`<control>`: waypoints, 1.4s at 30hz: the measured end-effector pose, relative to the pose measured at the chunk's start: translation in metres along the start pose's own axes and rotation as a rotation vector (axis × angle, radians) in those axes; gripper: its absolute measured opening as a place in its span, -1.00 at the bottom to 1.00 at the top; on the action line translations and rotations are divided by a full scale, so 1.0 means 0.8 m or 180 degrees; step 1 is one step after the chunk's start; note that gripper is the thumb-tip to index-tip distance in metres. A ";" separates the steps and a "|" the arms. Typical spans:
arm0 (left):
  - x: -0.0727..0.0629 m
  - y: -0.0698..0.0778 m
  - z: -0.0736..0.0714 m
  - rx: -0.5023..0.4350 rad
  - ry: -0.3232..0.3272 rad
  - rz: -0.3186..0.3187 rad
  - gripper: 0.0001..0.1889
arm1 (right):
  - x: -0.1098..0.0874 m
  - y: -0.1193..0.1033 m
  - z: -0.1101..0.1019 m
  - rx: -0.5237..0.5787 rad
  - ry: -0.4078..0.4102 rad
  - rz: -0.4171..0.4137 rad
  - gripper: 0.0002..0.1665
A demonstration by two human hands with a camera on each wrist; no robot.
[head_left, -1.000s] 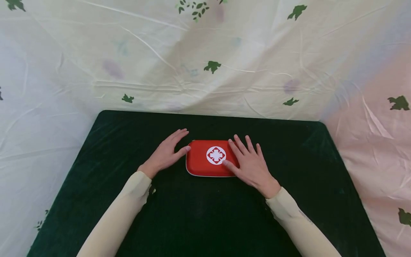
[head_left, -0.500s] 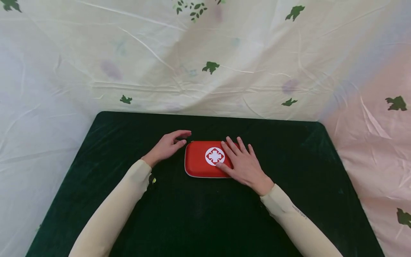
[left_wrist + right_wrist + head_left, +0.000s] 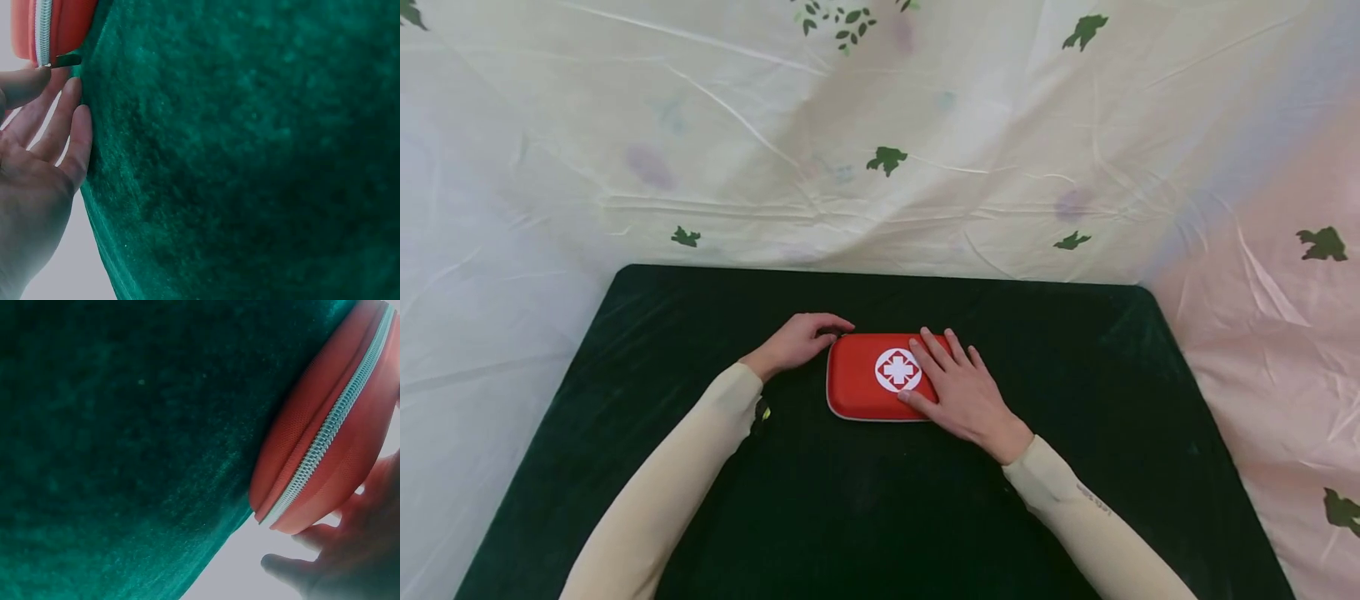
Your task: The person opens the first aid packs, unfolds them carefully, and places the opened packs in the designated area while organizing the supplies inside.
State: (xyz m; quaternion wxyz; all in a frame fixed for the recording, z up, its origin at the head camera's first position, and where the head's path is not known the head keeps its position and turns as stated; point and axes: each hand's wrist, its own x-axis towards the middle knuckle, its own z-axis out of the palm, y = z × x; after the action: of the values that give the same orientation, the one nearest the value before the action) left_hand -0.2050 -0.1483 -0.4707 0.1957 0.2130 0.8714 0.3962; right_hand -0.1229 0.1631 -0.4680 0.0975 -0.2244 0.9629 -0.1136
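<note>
A red zip case (image 3: 853,379) with a white cross emblem lies on the dark green cloth. My right hand (image 3: 968,398) rests across its right side, fingers spread over the lid and thumb near the emblem. At the far left corner of the case is my left hand (image 3: 796,342), its thumb and index finger curving around that corner. In the left wrist view, the thumb tip (image 3: 40,78) is right at the end of the zipper (image 3: 43,31), beside a dark zipper pull (image 3: 67,60). The right wrist view shows the zipper teeth (image 3: 325,431) closed along the near side.
The green cloth (image 3: 865,517) covers a table with rounded far corners. Pale fabric (image 3: 760,142) with green leaf prints hangs behind it and at both sides. A dark band with a yellow-green spot (image 3: 763,412) shows at the left wrist.
My left hand has left the case's left edge and reached its far left corner, thumb and index finger drawing together. My right hand has slid slightly left across the lid.
</note>
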 end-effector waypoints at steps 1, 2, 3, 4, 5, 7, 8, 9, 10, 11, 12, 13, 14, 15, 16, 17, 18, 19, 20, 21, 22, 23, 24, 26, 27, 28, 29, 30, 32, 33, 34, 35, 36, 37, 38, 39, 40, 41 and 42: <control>0.000 0.000 0.000 0.0031 -0.0006 0.0010 -0.60 | 0.000 0.000 0.001 0.0006 0.0010 -0.0007 0.09; 0.001 0.001 0.000 0.0045 -0.0009 0.0012 -0.60 | 0.000 -0.001 0.001 0.0006 0.0021 -0.0014 0.09; 0.001 0.001 0.000 0.0064 -0.0010 0.0017 -0.61 | 0.000 -0.001 0.001 0.0002 0.0021 -0.0017 0.09; 0.001 0.001 0.001 0.0081 -0.0005 0.0015 -0.61 | -0.001 -0.001 0.002 -0.0009 0.0022 -0.0018 0.09; 0.002 0.000 0.001 0.0087 0.0002 0.0011 -0.62 | -0.001 -0.001 0.002 -0.0023 0.0020 -0.0022 0.09; 0.003 -0.001 0.002 0.0109 0.0015 0.0006 -0.63 | -0.001 -0.002 0.002 -0.0038 0.0010 -0.0026 0.09; 0.003 -0.001 0.002 0.0117 0.0023 0.0007 -0.64 | -0.001 -0.002 0.002 -0.0039 0.0003 -0.0023 0.09; 0.004 -0.002 0.003 0.0134 0.0037 0.0014 -0.65 | -0.001 -0.002 0.002 -0.0031 -0.0004 -0.0020 0.09; 0.005 -0.003 0.003 0.0148 0.0050 0.0024 -0.65 | -0.001 -0.002 0.002 -0.0018 -0.0003 -0.0024 0.09; 0.005 -0.004 0.004 0.0169 0.0069 0.0046 -0.66 | -0.001 -0.002 0.002 -0.0002 -0.0005 -0.0026 0.09; 0.006 -0.005 0.004 0.0195 0.0091 0.0069 -0.67 | -0.001 -0.002 0.001 0.0014 -0.0007 -0.0027 0.09; 0.006 -0.005 0.005 0.0212 0.0118 0.0088 -0.68 | -0.001 -0.002 0.001 0.0030 -0.0007 -0.0026 0.09; 0.006 -0.006 0.005 0.0224 0.0149 0.0106 -0.69 | -0.001 -0.002 0.001 0.0046 -0.0010 -0.0023 0.09; 0.007 -0.006 0.006 0.0250 0.0182 0.0121 -0.71 | -0.001 -0.002 0.001 0.0058 -0.0010 -0.0023 0.10; 0.007 -0.006 0.006 0.0259 0.0213 0.0132 -0.72 | -0.001 -0.002 0.001 0.0064 -0.0012 -0.0022 0.10; 0.007 -0.006 0.006 0.0283 0.0243 0.0148 -0.73 | -0.001 -0.002 0.002 0.0072 -0.0014 -0.0023 0.10; 0.007 -0.006 0.007 0.0293 0.0268 0.0142 -0.74 | -0.001 -0.002 0.002 0.0080 -0.0014 -0.0024 0.10; 0.006 -0.005 0.007 0.0316 0.0292 0.0139 -0.74 | -0.001 -0.002 0.002 0.0087 -0.0013 -0.0026 0.10; 0.006 -0.005 0.007 0.0359 0.0310 0.0136 -0.75 | -0.001 -0.002 0.002 0.0088 -0.0012 -0.0028 0.10; 0.006 -0.005 0.007 0.0398 0.0325 0.0123 -0.75 | -0.001 -0.001 0.001 0.0089 -0.0011 -0.0028 0.10; 0.006 -0.004 0.007 0.0433 0.0335 0.0108 -0.76 | -0.001 -0.001 0.001 0.0090 -0.0011 -0.0026 0.10; 0.006 -0.005 0.007 0.0489 0.0331 0.0105 -0.75 | -0.001 -0.001 0.001 0.0089 -0.0011 -0.0023 0.10; 0.006 -0.005 0.007 0.0536 0.0331 0.0084 -0.76 | -0.001 -0.001 0.001 0.0095 -0.0013 -0.0015 0.10; 0.006 -0.005 0.006 0.0638 0.0320 0.0067 -0.76 | -0.002 0.000 0.000 0.0101 -0.0024 0.0004 0.10; 0.006 -0.005 0.006 0.0666 0.0306 0.0059 -0.76 | -0.002 0.000 0.000 0.0110 -0.0030 0.0014 0.10; 0.006 -0.005 0.005 0.0698 0.0287 0.0058 -0.76 | -0.002 0.000 0.000 0.0118 -0.0038 0.0024 0.10; 0.005 -0.006 0.004 0.0734 0.0272 0.0054 -0.77 | -0.002 0.000 0.001 0.0125 -0.0043 0.0033 0.10; 0.005 -0.005 0.003 0.0768 0.0265 0.0046 -0.77 | -0.002 0.000 0.001 0.0133 -0.0049 0.0041 0.11; 0.004 -0.006 0.002 0.0838 0.0257 0.0077 -0.77 | -0.002 0.000 0.001 0.0139 -0.0054 0.0052 0.11; 0.004 -0.006 0.001 0.0876 0.0257 0.0100 -0.77 | -0.002 0.000 0.001 0.0142 -0.0052 0.0055 0.11; 0.004 -0.007 0.001 0.0925 0.0264 0.0122 -0.77 | -0.002 0.000 0.001 0.0142 -0.0049 0.0058 0.11; 0.003 -0.007 0.000 0.0981 0.0280 0.0146 -0.77 | -0.002 0.000 0.002 0.0142 -0.0045 0.0061 0.11; 0.002 -0.007 0.000 0.1037 0.0296 0.0172 -0.77 | -0.002 0.000 0.002 0.0142 -0.0041 0.0062 0.11; 0.001 -0.008 0.000 0.1084 0.0314 0.0193 -0.77 | -0.002 0.000 0.002 0.0140 -0.0038 0.0062 0.11; 0.000 -0.008 0.000 0.1120 0.0330 0.0197 -0.77 | -0.002 -0.001 0.002 0.0140 -0.0034 0.0063 0.11; -0.001 -0.008 0.000 0.1163 0.0345 0.0200 -0.77 | -0.002 -0.001 0.003 0.0143 -0.0030 0.0067 0.11; -0.002 -0.008 0.000 0.1202 0.0358 0.0207 -0.77 | -0.003 -0.001 0.003 0.0142 -0.0027 0.0071 0.10; -0.003 -0.009 0.000 0.1234 0.0371 0.0215 -0.77 | -0.003 -0.001 0.003 0.0143 -0.0026 0.0077 0.10; -0.004 -0.008 0.000 0.1255 0.0380 0.0220 -0.76 | -0.003 -0.001 0.003 0.0143 -0.0025 0.0083 0.10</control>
State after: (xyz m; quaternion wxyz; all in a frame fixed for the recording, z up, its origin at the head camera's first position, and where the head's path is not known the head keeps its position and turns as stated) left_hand -0.2039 -0.1542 -0.4752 0.0845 0.2531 0.9343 0.2364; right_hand -0.1200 0.1630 -0.4696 0.1077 -0.2100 0.9626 -0.1331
